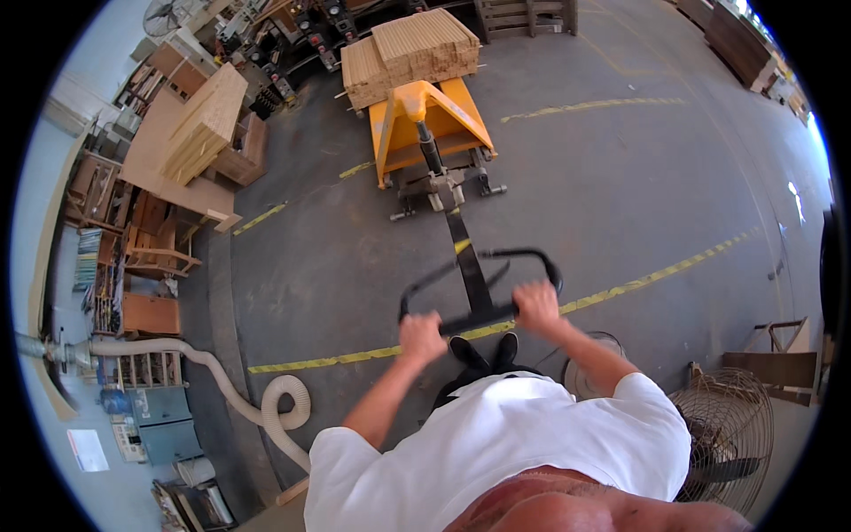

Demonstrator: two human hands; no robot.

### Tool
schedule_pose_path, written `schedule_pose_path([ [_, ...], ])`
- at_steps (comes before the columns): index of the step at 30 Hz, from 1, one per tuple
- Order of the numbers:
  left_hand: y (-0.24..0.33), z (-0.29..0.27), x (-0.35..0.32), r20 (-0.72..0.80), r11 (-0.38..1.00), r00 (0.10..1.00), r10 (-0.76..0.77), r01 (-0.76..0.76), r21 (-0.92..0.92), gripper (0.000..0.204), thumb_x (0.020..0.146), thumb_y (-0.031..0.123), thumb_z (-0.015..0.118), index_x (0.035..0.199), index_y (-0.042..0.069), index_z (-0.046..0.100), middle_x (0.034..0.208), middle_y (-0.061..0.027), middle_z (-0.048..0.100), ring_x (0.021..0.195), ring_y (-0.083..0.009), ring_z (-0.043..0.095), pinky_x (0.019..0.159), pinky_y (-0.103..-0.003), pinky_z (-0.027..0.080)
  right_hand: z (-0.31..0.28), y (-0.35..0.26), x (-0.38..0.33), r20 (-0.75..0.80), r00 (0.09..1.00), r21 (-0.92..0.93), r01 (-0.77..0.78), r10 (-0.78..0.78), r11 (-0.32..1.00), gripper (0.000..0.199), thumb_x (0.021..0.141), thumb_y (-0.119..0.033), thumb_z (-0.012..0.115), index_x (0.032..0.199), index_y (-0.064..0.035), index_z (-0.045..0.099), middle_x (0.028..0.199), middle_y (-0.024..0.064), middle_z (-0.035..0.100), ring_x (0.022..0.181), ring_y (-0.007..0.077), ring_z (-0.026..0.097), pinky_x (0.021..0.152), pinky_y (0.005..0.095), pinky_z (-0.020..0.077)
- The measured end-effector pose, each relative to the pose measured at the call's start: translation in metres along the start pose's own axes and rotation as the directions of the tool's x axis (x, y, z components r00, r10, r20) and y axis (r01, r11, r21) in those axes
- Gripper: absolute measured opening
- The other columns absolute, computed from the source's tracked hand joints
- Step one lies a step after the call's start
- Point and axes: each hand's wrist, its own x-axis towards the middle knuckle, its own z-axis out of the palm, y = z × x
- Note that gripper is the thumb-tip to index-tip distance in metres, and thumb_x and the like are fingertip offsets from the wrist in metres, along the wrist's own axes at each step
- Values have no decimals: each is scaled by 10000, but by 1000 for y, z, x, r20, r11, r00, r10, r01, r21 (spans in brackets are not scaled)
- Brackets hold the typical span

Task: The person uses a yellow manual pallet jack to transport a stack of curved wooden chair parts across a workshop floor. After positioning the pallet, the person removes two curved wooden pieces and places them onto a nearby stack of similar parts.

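Fingers of both hands are wrapped shut on the black loop handle (479, 288) of the pallet jack: my left hand (422, 337) grips its near left corner, my right hand (537, 306) the near right. From there the tiller bar (463, 248) runs away from me to the orange jack body (430, 124), which carries a stack of light wooden boards (412, 53). To do this well, I judge I should keep both grips even, arms straight, and my feet (486, 350) clear beneath the handle. Yellow floor lines (620, 288) cross under my hands.
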Motion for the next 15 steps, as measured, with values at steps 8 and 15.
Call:
schedule_pose_path([
  [8, 6, -63, 39, 223, 1000, 975, -6, 12, -24, 322, 733, 298, 751, 962, 73, 727, 937, -203, 726, 923, -375, 702, 823, -480, 564, -48, 17, 47, 93, 995, -5, 34, -34, 999, 175, 631, -173, 676, 778, -86, 637, 773, 121, 685, 772, 345, 681, 682, 480, 507],
  [15, 10, -20, 10, 55, 996, 994, -93, 92, 18, 190, 707, 213, 711, 862, 104, 695, 880, -158, 725, 896, -354, 695, 807, -465, 518, -9, 6, 9, -8, 1000, -60, -4, 3, 998, 272, 606, -224, 742, 820, -130, 602, 850, 74, 643, 880, 285, 655, 774, 439, 452],
])
